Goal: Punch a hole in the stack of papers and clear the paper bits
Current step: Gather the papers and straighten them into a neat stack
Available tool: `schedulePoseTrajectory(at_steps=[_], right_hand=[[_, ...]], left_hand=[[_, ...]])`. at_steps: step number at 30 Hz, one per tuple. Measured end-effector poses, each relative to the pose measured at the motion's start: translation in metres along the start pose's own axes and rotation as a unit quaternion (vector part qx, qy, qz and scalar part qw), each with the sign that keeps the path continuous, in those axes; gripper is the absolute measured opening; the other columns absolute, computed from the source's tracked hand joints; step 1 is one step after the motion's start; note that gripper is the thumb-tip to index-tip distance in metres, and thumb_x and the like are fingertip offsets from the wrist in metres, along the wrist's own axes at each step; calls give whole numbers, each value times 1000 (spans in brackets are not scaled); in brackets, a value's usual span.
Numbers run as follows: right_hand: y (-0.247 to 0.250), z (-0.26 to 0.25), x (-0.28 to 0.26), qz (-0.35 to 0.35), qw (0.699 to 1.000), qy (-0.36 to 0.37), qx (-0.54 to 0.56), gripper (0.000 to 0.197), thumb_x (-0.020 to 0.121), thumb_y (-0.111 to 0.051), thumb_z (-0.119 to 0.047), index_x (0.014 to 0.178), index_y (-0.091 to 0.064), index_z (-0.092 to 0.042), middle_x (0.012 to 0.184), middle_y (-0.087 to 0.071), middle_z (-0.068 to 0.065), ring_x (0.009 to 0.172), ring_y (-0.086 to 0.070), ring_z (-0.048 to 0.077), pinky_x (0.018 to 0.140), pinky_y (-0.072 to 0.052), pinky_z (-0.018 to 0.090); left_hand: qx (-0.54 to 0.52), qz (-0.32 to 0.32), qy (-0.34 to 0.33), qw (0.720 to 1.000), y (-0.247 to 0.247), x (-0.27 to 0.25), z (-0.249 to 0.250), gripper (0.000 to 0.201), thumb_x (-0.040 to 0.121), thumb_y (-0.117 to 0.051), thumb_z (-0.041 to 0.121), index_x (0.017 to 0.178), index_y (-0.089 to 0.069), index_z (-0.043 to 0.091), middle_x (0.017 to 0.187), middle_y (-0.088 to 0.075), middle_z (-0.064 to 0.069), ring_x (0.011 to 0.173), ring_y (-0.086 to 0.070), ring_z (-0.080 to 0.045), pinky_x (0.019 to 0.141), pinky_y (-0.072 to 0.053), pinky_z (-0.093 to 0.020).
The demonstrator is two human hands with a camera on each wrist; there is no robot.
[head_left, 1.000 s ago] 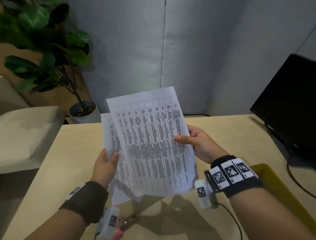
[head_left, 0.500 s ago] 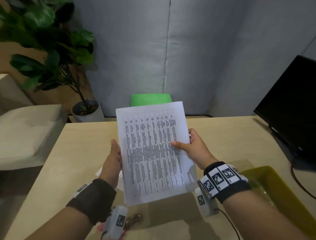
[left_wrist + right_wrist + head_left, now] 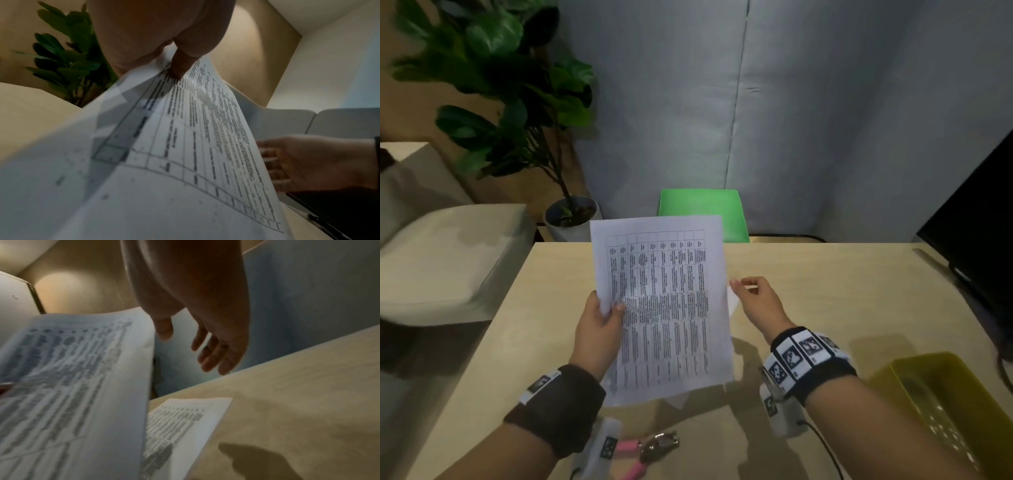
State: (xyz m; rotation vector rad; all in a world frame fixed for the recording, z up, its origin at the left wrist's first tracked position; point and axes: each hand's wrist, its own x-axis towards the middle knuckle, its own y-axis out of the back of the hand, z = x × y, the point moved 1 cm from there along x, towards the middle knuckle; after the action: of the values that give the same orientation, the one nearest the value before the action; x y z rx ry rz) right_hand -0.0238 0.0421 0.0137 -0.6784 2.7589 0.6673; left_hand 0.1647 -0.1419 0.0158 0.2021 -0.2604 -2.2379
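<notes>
- Stack of papers (image 3: pixel 661 308): held upright above the middle of the table (image 3: pixel 842 291), pinched at its left edge; judged lifted so the sheets can be squared for punching.
- Left hand (image 3: pixel 599 329): thumb on the front, fingers behind, grip clamped on the stack.
- Right hand (image 3: pixel 756 301): just beside the right edge, fingers loose and apart, holding nothing.
- Loose sheet (image 3: pixel 185 426): flat on the table beneath.
- Pink-handled punch (image 3: pixel 647 448): near edge, untouched.
- Yellow tray (image 3: pixel 945 411): right edge, presumably for bits.
</notes>
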Motion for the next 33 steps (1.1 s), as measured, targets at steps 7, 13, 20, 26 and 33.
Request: schedulePoseTrajectory(at_steps=[7,13,20,26,33], right_hand=[[-29,39,29,-65,956,-122,-260,80,81,-69,-45,144,-32,-10,144,-33,15,127,-46,34,102,-44,41],[-56,51,42,-56,912,-130,-386,101,70,-70,-63,146,-25,-13,143,-30,17,133,-34,35,107,-35,42],[-64,53,49,-67,880,-127,-452,109,65,-75,-60,147,-19,-16,142,-24,16,135,-26,35,108,-34,47],[-64,54,44,-57,937,-86,-334,81,76,-75,-28,142,-28,-21,126,-53,14,114,-56,34,92,-50,43],[-38,38,34,-2,999,-33,-32,95,80,-72,0,150,-12,-21,132,-59,13,113,-61,30,98,-47,40]], left_hand=[[18,41,10,999,33,8,-12,15,98,-46,15,113,-48,15,101,-62,-7,79,-62,-17,59,-48,-26],[2,46,34,998,48,6,-28,17,98,-47,12,113,-49,20,113,-64,-6,98,-64,-22,80,-54,-38],[-17,43,61,997,49,4,-39,18,97,-47,13,113,-49,21,113,-65,-2,98,-66,-20,88,-54,-44],[-29,36,67,997,44,3,-36,19,98,-47,12,116,-49,19,114,-65,-3,97,-67,-20,82,-56,-40],[-18,33,52,998,38,7,-30,19,98,-47,11,116,-48,18,109,-65,-1,89,-65,-10,70,-51,-26]])
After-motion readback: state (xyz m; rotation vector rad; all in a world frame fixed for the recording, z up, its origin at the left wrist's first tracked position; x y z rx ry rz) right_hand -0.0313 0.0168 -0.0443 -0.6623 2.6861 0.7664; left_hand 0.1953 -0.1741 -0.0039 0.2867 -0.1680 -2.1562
